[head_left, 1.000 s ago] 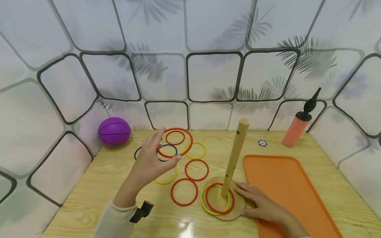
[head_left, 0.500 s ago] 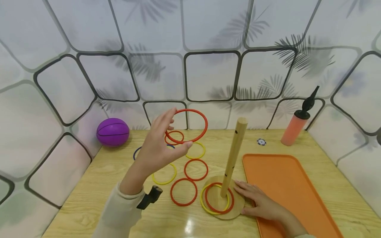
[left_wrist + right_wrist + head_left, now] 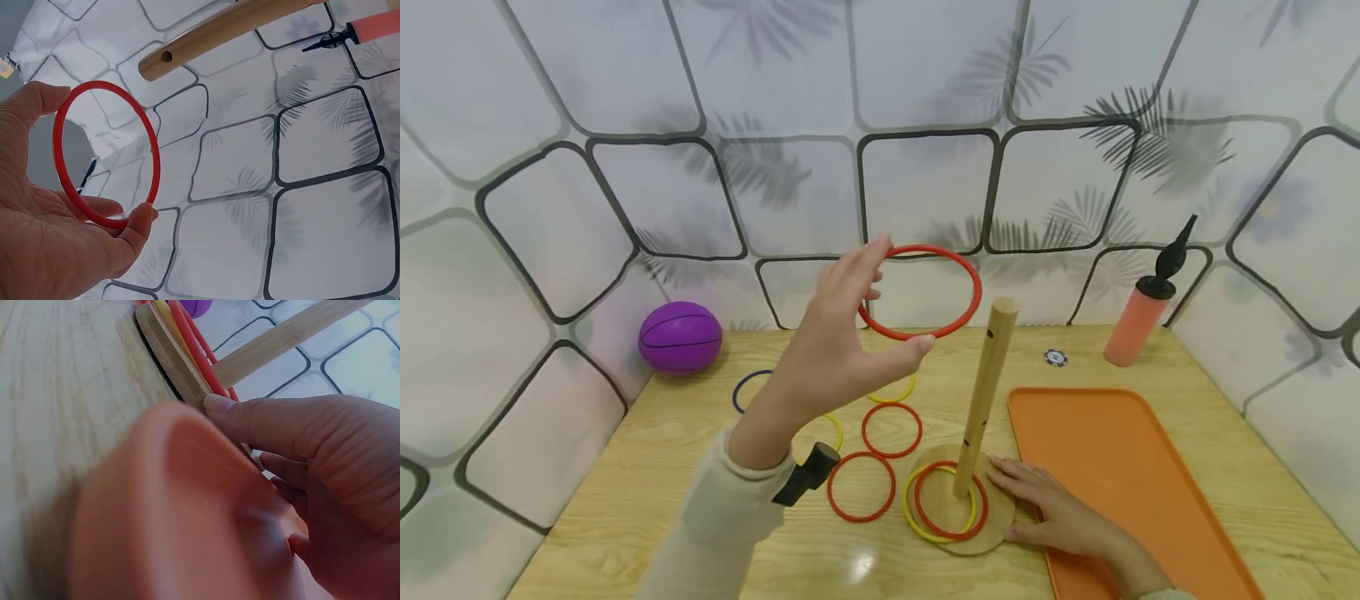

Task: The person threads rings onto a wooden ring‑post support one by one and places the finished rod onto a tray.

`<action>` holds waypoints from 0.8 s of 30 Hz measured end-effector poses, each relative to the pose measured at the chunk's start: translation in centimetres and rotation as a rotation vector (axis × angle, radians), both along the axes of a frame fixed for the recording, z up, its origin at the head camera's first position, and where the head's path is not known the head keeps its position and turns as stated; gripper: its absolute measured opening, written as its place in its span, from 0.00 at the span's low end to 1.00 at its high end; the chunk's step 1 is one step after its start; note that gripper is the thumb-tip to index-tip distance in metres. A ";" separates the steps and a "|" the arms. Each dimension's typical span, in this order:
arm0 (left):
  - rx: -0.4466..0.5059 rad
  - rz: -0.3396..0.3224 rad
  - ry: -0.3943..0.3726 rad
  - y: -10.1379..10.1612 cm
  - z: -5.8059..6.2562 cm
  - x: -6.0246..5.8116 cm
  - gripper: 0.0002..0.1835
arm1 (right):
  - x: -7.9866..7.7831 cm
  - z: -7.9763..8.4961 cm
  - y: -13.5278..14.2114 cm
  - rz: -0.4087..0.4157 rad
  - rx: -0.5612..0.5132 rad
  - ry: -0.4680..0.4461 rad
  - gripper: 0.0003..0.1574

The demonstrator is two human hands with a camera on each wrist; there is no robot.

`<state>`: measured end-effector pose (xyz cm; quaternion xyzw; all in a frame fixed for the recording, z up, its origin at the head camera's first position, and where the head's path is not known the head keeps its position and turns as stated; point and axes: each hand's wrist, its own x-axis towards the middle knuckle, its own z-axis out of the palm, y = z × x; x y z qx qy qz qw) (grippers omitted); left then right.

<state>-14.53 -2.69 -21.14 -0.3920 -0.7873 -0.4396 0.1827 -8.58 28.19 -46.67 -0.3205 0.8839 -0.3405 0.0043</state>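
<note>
In the head view my left hand (image 3: pixel 838 342) holds a red ring (image 3: pixel 976 293) up in the air, left of the top of an upright wooden post (image 3: pixel 987 387). The left wrist view shows thumb and fingers gripping the ring (image 3: pixel 156 159) at opposite sides. The post rises from a round wooden base (image 3: pixel 992 537), on which a yellow ring (image 3: pixel 910 518) and another red ring (image 3: pixel 985 512) lie around it. My right hand (image 3: pixel 1060 512) touches the right edge of the base; in the right wrist view its thumb (image 3: pixel 244 415) rests at the base's rim.
Several loose rings lie left of the base, including red rings (image 3: pixel 863 520) and a blue ring (image 3: pixel 735 392). An orange tray (image 3: pixel 1112 450) stands at the right, partly under the right forearm. Farther back are a purple ball (image 3: pixel 680 337), a chip (image 3: pixel 1056 357) and a pink hand pump (image 3: pixel 1138 321).
My left hand has risen and moved right with the red ring, from above the loose rings to near the post's top. My right hand stays at the base.
</note>
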 end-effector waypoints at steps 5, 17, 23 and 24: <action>0.005 -0.051 -0.015 0.9 0.3 0.3 0.48 | 0.0 0.0 0.0 0.000 -0.006 -0.022 0.41; 0.005 -0.109 -0.002 2.9 -0.6 -0.2 0.51 | -0.1 0.1 0.0 -0.004 0.000 -0.005 0.41; -0.002 -0.098 -0.082 3.5 -1.7 0.1 0.52 | -0.1 0.0 0.0 0.000 -0.015 -0.023 0.40; 0.000 -0.095 -0.088 3.6 -2.0 0.1 0.52 | -0.1 0.0 0.0 0.000 -0.016 -0.022 0.40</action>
